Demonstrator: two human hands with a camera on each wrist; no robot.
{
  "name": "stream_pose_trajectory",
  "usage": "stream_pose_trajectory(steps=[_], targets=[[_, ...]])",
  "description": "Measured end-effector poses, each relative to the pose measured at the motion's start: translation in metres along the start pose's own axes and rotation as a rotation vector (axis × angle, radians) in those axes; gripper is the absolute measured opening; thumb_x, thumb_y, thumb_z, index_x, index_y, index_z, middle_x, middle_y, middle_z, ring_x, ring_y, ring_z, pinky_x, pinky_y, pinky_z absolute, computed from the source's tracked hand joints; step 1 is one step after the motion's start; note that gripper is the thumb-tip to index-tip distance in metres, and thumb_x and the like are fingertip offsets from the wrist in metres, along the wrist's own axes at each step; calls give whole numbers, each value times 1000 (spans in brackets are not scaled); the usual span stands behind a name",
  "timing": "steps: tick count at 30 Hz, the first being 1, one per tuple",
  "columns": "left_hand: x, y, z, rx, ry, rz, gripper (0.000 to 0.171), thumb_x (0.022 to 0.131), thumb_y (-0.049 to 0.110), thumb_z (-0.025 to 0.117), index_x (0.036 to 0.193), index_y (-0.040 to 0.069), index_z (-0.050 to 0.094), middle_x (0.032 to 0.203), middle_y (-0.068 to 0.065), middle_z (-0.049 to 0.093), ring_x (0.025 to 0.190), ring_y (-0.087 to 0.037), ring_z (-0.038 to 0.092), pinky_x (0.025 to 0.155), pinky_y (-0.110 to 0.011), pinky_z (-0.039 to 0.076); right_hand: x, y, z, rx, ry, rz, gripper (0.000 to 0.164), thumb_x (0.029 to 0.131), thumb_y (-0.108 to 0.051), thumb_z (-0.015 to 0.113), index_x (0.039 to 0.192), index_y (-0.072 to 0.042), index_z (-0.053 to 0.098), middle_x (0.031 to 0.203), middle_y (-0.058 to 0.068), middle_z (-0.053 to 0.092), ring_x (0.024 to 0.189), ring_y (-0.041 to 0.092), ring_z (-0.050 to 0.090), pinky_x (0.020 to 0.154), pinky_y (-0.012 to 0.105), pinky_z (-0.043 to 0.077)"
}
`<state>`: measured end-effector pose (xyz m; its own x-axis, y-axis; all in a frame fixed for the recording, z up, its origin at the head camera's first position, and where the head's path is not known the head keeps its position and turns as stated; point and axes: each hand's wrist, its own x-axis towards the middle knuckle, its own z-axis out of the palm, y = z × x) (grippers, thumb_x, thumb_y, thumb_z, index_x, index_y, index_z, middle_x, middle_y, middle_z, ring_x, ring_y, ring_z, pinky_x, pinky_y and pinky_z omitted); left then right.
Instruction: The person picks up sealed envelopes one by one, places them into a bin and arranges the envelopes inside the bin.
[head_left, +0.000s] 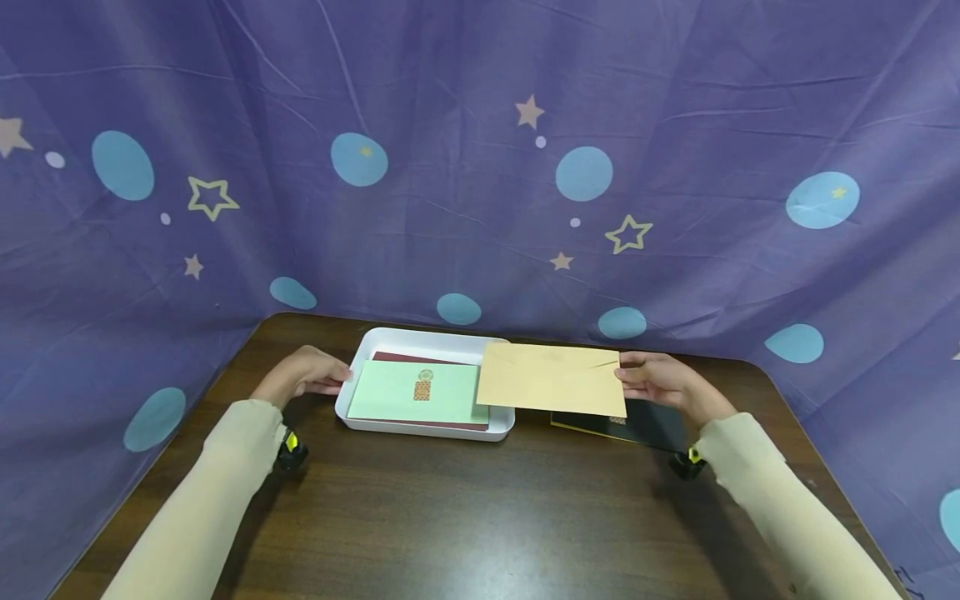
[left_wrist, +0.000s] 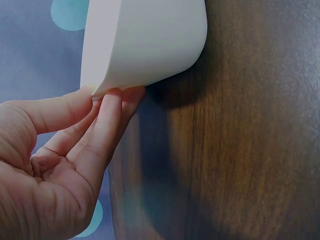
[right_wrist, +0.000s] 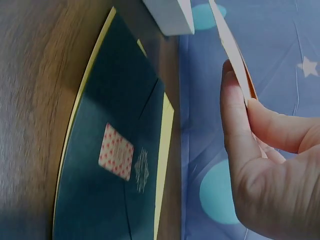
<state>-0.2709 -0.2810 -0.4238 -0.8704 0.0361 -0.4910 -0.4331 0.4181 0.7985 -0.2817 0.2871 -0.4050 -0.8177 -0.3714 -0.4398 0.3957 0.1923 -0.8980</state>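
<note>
Tan envelope (head_left: 553, 377) juts from pinching right fingers (right_wrist: 236, 120), likely leaving its face free. Left fingers (left_wrist: 106, 122) pinch the white tray (left_wrist: 155, 42), perhaps steadying it.

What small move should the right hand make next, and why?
Probably carry the tan envelope leftward with the right hand, over the white tray: the head view shows the envelope's left end overlapping the tray's right rim, the left hand pinches the tray, and a green envelope lies inside.

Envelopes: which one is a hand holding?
The tan envelope, pinched by the right hand; neither the mint-green envelope nor the dark-green envelope is gripped.
</note>
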Motion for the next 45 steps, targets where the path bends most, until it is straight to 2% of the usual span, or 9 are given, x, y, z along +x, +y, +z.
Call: stream_pose_trajectory(steps=[5,14,18,27,41,45], targets=[[0,0,0,-1,3,-1,39,94,-1,65,126,-22,57,76,1,70,70,-6,68,71,-21,65,1,-4,10,-15,-4,-6,64,106,-2,48,157,9,11,94,-7,61,83,5,62,83,21,62],[0,-1,-1,-1,2,2,39,94,-1,65,126,-23,57,78,0,71,72,-7,68,71,-22,65,1,-12,27,10,-47,-24,53,106,-1,47,151,11,23,94,-6,67,87,8,68,84,23,63],[0,0,0,5,3,-4,40,95,0,65,127,-22,57,77,1,71,71,-7,68,71,-22,65,1,-15,32,15,-53,-22,53,106,-1,48,151,11,23,95,-5,67,88,8,69,84,23,63],[0,0,0,11,7,-19,39,94,1,67,126,-21,58,77,1,70,70,-7,67,70,-23,65,2,-20,42,25,-43,-19,52,105,1,47,150,13,25,93,-3,72,87,10,72,82,25,65],[0,2,0,12,9,-30,40,95,1,66,127,-20,57,75,2,69,69,-5,67,70,-21,65,5,-31,59,10,-7,4,58,104,1,47,153,14,19,94,-2,70,85,10,71,80,23,64],[0,2,0,22,16,-35,39,94,0,66,127,-20,58,76,1,69,69,-5,67,69,-21,65,9,-33,64,-27,10,7,59,104,0,48,154,14,20,98,1,68,85,10,71,83,25,64]])
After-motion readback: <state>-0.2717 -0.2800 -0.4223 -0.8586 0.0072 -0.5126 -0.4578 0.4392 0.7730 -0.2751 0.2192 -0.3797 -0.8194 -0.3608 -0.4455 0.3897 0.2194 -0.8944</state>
